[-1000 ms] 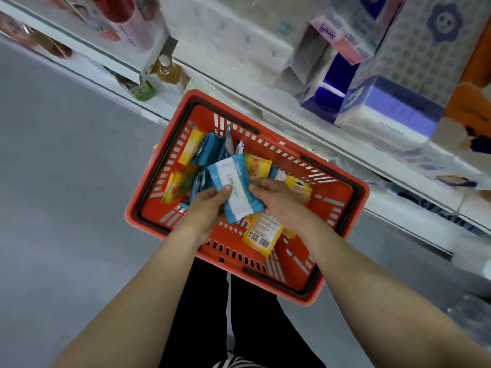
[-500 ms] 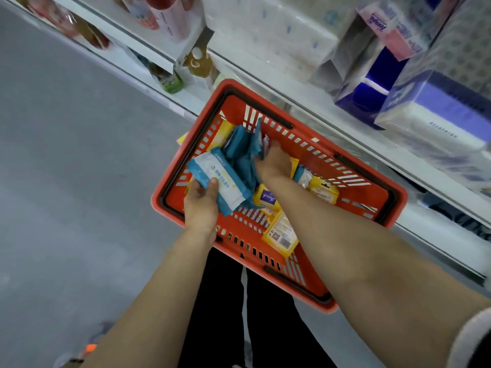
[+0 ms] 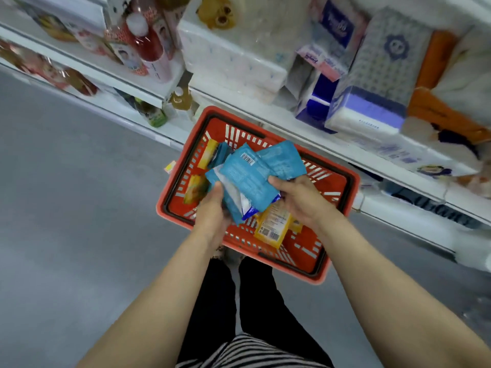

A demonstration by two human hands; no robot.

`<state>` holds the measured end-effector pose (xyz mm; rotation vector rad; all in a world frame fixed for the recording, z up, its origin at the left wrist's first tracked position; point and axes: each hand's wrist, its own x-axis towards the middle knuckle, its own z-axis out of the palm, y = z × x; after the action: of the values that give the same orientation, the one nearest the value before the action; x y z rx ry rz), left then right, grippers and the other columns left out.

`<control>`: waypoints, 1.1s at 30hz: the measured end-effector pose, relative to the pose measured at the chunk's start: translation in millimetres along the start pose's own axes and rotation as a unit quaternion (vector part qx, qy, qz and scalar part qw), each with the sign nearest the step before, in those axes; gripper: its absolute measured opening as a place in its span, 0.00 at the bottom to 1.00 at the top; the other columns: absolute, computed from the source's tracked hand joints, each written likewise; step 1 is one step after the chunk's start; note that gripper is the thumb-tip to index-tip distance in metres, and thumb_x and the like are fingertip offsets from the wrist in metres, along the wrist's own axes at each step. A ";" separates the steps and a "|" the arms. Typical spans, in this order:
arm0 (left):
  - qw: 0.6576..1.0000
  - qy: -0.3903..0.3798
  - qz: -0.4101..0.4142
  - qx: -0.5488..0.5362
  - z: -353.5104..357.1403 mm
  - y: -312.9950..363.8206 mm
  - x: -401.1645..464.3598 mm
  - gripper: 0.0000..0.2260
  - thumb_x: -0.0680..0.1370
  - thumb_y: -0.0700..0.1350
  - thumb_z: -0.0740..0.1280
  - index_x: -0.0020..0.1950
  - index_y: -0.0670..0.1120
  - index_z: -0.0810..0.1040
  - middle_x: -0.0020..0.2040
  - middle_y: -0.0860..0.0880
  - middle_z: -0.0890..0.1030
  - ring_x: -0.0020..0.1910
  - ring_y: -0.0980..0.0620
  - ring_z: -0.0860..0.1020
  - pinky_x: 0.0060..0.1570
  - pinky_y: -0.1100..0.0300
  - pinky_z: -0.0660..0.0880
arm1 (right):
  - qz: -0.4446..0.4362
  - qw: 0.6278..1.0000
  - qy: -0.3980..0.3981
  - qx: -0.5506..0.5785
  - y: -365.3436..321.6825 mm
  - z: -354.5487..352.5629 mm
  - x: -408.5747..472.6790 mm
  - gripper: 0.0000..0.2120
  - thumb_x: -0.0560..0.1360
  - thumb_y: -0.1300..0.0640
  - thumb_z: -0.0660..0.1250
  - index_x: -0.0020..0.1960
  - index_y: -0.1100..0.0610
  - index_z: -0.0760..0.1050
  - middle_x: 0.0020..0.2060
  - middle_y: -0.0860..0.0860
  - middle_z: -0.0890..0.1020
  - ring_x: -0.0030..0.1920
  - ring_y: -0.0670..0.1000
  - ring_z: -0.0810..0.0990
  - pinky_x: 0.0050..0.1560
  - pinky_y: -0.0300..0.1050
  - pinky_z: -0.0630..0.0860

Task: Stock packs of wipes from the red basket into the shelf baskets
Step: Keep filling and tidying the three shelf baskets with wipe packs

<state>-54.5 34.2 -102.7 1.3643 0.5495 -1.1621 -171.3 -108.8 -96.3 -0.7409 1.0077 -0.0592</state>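
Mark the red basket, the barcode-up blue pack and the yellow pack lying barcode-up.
red basket (image 3: 240, 113): head view, far rim.
blue pack (image 3: 245, 172): head view, its back face, below the barcode.
yellow pack (image 3: 272, 225): head view, middle of label face.

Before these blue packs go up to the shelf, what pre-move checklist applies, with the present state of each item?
1. Left hand grips blue packs at their lower left: ok.
2. Right hand holds the packs' right side: ok.
3. Packs squared into a neat stack: not ok, they fan out.
4. Packs lifted above the red basket: ok.
5. Yellow packs left in the basket: ok.
6. Target shelf basket in view: cannot tell; only tissue packs show on the shelf.
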 end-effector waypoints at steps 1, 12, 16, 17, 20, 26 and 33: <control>0.999 -0.042 -0.011 -0.009 3.4 4.7 -8.0 0.17 0.83 0.55 0.59 0.67 0.48 0.74 0.61 0.46 0.82 0.57 0.48 0.82 0.52 0.50 0.81 | -0.003 1.000 0.003 0.000 0.2 4.4 -6.1 0.25 0.75 0.64 0.72 0.70 0.58 0.70 0.62 0.54 0.82 0.62 0.55 0.81 0.64 0.59 0.76; 0.971 -0.221 0.039 0.081 17.4 40.0 -60.4 0.24 0.72 0.46 0.72 0.68 0.47 0.74 0.60 0.48 0.83 0.57 0.51 0.83 0.46 0.57 0.81 | -0.137 0.973 0.160 0.089 -22.2 31.2 -90.6 0.12 0.77 0.61 0.70 0.59 0.62 0.78 0.52 0.56 0.86 0.51 0.53 0.85 0.44 0.44 0.81; 0.963 -0.244 0.065 0.094 42.1 34.9 -81.5 0.19 0.77 0.42 0.70 0.68 0.46 0.75 0.61 0.47 0.83 0.59 0.50 0.82 0.50 0.55 0.80 | -0.188 0.953 0.208 0.114 -36.2 16.5 -125.5 0.10 0.80 0.58 0.66 0.59 0.61 0.78 0.51 0.57 0.85 0.50 0.54 0.84 0.49 0.47 0.83; 0.962 -0.246 0.074 0.094 50.1 32.1 -86.8 0.19 0.77 0.41 0.70 0.68 0.46 0.74 0.61 0.46 0.83 0.59 0.48 0.82 0.51 0.54 0.80 | -0.212 0.940 0.220 0.149 -42.1 9.3 -136.3 0.10 0.81 0.58 0.65 0.59 0.61 0.77 0.52 0.57 0.85 0.52 0.54 0.84 0.51 0.49 0.83; 0.961 -0.244 0.092 0.093 78.3 22.8 -109.3 0.20 0.77 0.40 0.70 0.69 0.44 0.73 0.60 0.43 0.83 0.56 0.46 0.83 0.45 0.53 0.82 | -0.302 0.899 0.259 0.185 -60.7 -17.9 -174.8 0.12 0.82 0.54 0.63 0.64 0.58 0.74 0.57 0.56 0.83 0.57 0.55 0.83 0.54 0.55 0.82; 0.937 -0.297 0.133 0.126 154.7 -31.4 -172.7 0.18 0.79 0.46 0.69 0.67 0.43 0.74 0.58 0.46 0.84 0.54 0.50 0.84 0.44 0.57 0.81 | -0.480 0.803 0.286 -0.205 -52.0 -82.0 -247.4 0.16 0.80 0.61 0.64 0.57 0.42 0.81 0.57 0.42 0.82 0.59 0.46 0.80 0.61 0.50 0.78; 0.895 -0.406 0.094 0.160 226.7 -136.4 -244.9 0.23 0.76 0.46 0.69 0.69 0.41 0.74 0.63 0.41 0.81 0.64 0.41 0.78 0.64 0.44 0.75 | -0.470 0.736 0.266 -0.409 -25.5 -199.9 -342.1 0.21 0.68 0.68 0.61 0.56 0.56 0.84 0.67 0.53 0.77 0.73 0.50 0.69 0.73 0.36 0.62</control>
<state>-337.7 -74.2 92.3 1.0267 -0.3837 -1.5614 -510.1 -108.0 110.6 -2.1074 1.0823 -0.7908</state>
